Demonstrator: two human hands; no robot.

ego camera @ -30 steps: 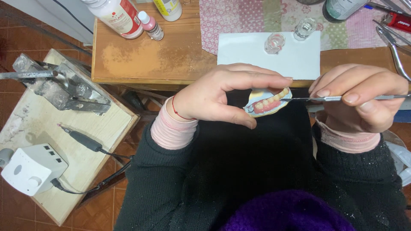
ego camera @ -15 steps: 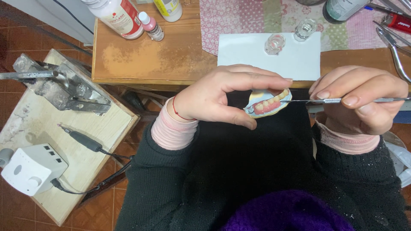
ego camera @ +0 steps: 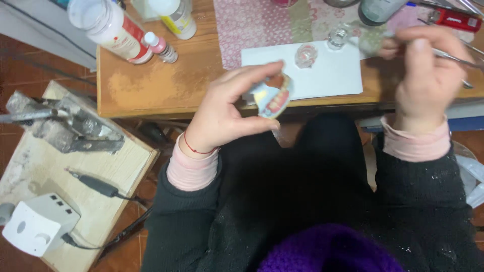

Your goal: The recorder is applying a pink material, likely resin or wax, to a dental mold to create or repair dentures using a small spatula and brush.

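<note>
Left hand (ego camera: pixel 227 113) curled, thumb and fingertips pinching a dental model with pink gums and teeth (ego camera: pixel 275 98), held at the near edge of the wooden table (ego camera: pixel 151 85), in front of the white paper sheet (ego camera: pixel 322 75). Right hand (ego camera: pixel 426 70), blurred, closed on a thin metal instrument (ego camera: pixel 454 58) further right over the table.

Right hand (ego camera: pixel 426 75) and thin metal tool (ego camera: pixel 456 59) motion-blurred, tool tip indistinct; bottles (ego camera: pixel 113 27) cropped at top edge.

A pink-and-white denture model (ego camera: pixel 274 98) stands tilted on edge just before the desk, beside a thin metal tool (ego camera: pixel 450 57).
</note>
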